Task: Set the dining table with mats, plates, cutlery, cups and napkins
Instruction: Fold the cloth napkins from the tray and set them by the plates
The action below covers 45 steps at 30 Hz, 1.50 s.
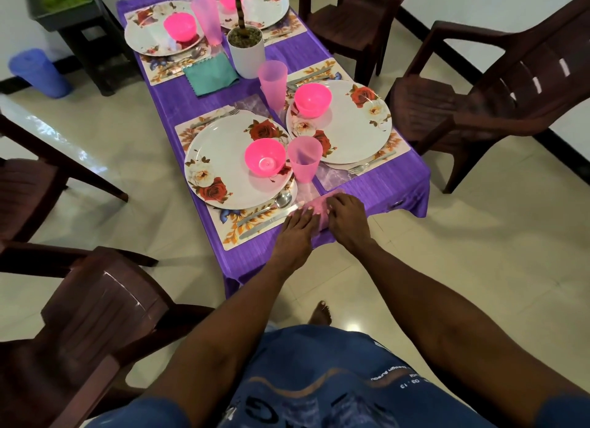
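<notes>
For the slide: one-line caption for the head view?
Both hands, left hand and right hand, press a pink napkin flat beside the nearest plate.

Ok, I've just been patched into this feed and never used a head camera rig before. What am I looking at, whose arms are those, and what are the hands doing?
There is no robot here. The single picture comes from a wide-angle camera on a person's head, looking forward and down, so the two arms reaching from the bottom are the wearer's own. Ahead is a table under a purple tablecloth, with floral mats, rose-patterned plates, pink bowls, pink cups, cutlery, a teal napkin and a potted plant. Brown chairs stand around it. The left hand and right hand both press on a pink napkin at the near edge, beside the nearest plate and its knife. Whether it is being folded I cannot tell.
</notes>
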{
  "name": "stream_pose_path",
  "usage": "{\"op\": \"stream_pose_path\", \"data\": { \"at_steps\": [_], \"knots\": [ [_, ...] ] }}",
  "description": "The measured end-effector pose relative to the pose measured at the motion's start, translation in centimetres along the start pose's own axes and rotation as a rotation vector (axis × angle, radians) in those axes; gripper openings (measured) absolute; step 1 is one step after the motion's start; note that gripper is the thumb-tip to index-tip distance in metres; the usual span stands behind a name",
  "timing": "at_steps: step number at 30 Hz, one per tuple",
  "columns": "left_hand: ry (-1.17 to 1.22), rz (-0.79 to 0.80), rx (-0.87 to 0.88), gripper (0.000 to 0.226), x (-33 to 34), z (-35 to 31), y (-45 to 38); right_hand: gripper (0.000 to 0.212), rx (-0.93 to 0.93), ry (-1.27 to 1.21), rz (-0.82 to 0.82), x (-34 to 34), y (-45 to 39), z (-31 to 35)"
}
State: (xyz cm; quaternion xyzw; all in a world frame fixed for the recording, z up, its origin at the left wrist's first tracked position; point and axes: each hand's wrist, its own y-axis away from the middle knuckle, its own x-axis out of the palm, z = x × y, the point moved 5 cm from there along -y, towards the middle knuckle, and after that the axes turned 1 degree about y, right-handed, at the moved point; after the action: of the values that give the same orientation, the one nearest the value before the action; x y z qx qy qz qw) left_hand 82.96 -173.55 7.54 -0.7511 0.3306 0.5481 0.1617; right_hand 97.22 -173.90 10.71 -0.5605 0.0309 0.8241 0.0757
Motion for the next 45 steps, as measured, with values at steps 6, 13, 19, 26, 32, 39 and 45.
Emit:
{"op": "stream_pose_path", "data": {
  "at_steps": [6, 13, 19, 26, 32, 39, 45],
  "knots": [
    [0.023, -0.061, -0.056, 0.073, -1.3, 0.8, 0.6, 0.033, 0.046, 0.016, -0.070, -0.5, -0.4, 0.3],
    [0.101, -0.241, -0.149, 0.050, -4.4, 2.3, 2.5, 0.043, -0.053, 0.161, -0.047, 0.3, 0.0, 3.1],
    [0.097, -0.430, -0.227, 0.035, -5.5, 6.5, 4.4, 0.037, -0.163, 0.097, -0.117, 2.1, -0.1, 9.1],
    [-0.072, -0.548, -0.226, 0.026, -8.7, 13.2, 8.7, 0.023, -0.305, 0.078, -0.137, 5.0, -1.2, 19.2],
    [-0.006, -0.472, -0.438, 0.021, -10.6, 23.8, 14.2, 0.016, -0.378, 0.061, -0.076, 10.6, -3.1, 29.8],
    [-0.018, -0.145, -0.635, 0.029, -11.5, 35.1, 20.1, 0.031, -0.365, 0.021, 0.279, 16.5, -5.0, 40.6],
    [0.055, 0.061, -0.745, 0.034, -11.2, 41.2, 22.3, 0.041, -0.281, 0.183, 0.562, 20.3, -7.5, 44.0]
  ]
}}
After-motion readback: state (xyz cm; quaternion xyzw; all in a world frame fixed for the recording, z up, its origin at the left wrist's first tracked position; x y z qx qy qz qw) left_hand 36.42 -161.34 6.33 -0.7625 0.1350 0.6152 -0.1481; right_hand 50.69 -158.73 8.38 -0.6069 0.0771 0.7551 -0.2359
